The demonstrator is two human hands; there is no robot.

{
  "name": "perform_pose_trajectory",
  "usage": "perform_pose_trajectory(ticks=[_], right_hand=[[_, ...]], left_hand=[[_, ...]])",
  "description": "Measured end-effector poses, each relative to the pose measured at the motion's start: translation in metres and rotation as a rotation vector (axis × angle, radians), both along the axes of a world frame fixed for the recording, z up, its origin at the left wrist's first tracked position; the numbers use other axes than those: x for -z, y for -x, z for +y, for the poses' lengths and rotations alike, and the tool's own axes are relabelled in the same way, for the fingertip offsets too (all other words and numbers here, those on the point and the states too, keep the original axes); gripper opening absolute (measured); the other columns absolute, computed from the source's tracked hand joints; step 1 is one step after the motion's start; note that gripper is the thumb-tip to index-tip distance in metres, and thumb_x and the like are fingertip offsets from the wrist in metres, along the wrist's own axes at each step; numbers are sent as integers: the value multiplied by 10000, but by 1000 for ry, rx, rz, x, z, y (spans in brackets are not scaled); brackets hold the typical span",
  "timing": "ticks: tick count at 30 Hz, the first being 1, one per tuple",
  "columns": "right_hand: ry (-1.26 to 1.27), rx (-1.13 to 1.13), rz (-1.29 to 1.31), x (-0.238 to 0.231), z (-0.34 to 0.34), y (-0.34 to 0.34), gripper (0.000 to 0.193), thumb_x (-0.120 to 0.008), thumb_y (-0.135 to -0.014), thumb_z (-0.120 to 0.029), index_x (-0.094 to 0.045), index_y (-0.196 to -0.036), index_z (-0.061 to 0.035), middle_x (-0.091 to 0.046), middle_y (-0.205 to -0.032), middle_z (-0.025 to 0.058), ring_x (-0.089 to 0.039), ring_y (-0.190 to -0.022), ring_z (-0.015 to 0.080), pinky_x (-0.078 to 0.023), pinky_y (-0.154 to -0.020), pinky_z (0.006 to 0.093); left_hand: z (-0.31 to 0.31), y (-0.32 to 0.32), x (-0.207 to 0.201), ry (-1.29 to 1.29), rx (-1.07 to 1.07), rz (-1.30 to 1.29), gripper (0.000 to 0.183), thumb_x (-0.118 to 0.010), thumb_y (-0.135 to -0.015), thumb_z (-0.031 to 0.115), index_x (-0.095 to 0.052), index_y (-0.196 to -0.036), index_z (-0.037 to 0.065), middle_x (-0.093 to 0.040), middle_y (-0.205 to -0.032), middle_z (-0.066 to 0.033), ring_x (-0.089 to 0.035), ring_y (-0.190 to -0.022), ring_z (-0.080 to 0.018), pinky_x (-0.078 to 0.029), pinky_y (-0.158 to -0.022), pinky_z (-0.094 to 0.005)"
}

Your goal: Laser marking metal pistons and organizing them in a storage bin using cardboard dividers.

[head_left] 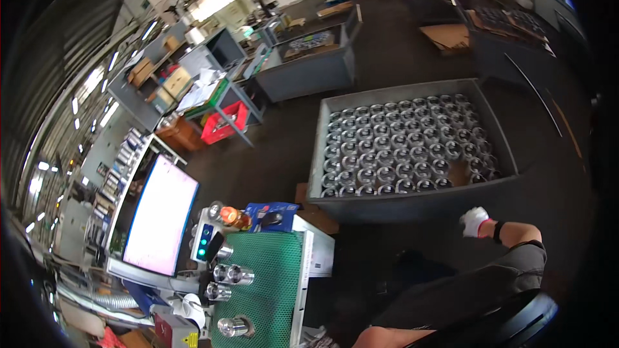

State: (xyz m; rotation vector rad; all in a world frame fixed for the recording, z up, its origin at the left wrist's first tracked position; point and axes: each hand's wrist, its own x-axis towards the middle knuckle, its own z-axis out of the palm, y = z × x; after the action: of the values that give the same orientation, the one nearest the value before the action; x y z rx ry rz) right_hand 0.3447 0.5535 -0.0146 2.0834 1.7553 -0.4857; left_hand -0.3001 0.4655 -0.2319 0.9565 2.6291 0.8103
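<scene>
While the right hand (476, 222), in a white fabric glove with a black wrist strap, hangs curled near the grey metal bin (412, 205), its grip is narrow and holds nothing. Shiny cylindrical metal parts (400, 145) fill the bin in rows. Left, a green mesh worktop (274, 290) carries polished cylinders (232, 274).

A white glove with a red cuff is worn on the right hand (476, 221); a black band circles the wrist, and a dark grey short sleeve is seen.
</scene>
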Motion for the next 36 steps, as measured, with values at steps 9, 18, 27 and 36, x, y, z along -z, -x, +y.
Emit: perform_pose_trajectory(ticks=[9, 18, 27, 36], right_hand=[[-257, 889, -354, -48, -68, -281, 297, -642, -757, -192, -693, -1038, -111, -667, -1108, 126, -630, -1055, 298, -521, -881, 377], [-607, 1339, -99, 33, -106, -544, 982, -796, -688, -235, -244, -1483, -68, -570, -1250, 220, -592, -1117, 324, -501, -943, 408], [-553, 1116, -565, 20, -157, -610, 565, -680, -771, -147, -521, -1313, -122, -638, -1160, 165, -622, -1030, 357, -486, -904, 436], [-482, 1258, -402, 32, -210, -675, 402, -617, -782, -95, -542, -1176, -76, -626, -868, 95, -597, -721, 232, -473, -634, 367]], left_hand=[[80, -264, -128, -32, 172, -990, 675, -683, -851, 366, -456, -1344, -36, -535, -1320, -180, -464, -1266, -312, -354, -1073, -376], [263, -461, -101, 175, 247, -1246, 809, -646, -822, 534, -400, -1429, 59, -455, -1406, -163, -393, -1289, -244, -344, -1020, -412], [353, -550, -36, 463, 34, -1241, 924, -566, -808, 672, -222, -1514, 186, -175, -1578, -146, -189, -1422, -416, -199, -1085, -638], [353, -589, -10, 412, -17, -467, 439, -637, -860, 386, -688, -930, -45, -691, -985, -222, -665, -890, -341, -492, -750, -411]])
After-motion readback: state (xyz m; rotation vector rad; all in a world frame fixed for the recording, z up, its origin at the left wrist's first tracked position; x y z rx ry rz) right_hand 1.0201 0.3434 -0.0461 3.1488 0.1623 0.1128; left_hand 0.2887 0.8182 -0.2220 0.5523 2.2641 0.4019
